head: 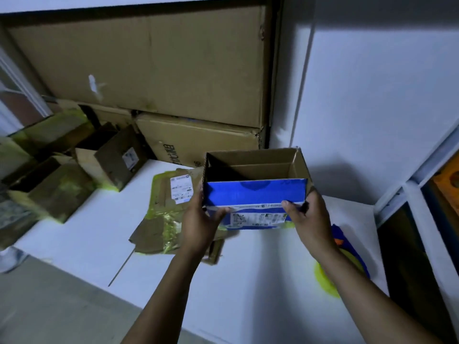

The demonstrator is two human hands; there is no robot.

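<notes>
An open cardboard box with a blue front point(253, 192) is held up above the white tabletop point(236, 276). Its top is open and the brown inside looks empty. A white shipping label runs along its lower front. My left hand point(201, 224) grips the box's lower left corner, thumb on the front. My right hand point(306, 217) grips the lower right corner, thumb pressed on the blue face.
A flattened carton with a white label and yellow tape point(169, 209) lies under the box. Several open cartons point(74, 170) stand at the left. Large cardboard boxes point(149, 65) are stacked against the back. A blue and yellow item point(347, 261) lies under my right forearm. Shelving point(422, 219) stands right.
</notes>
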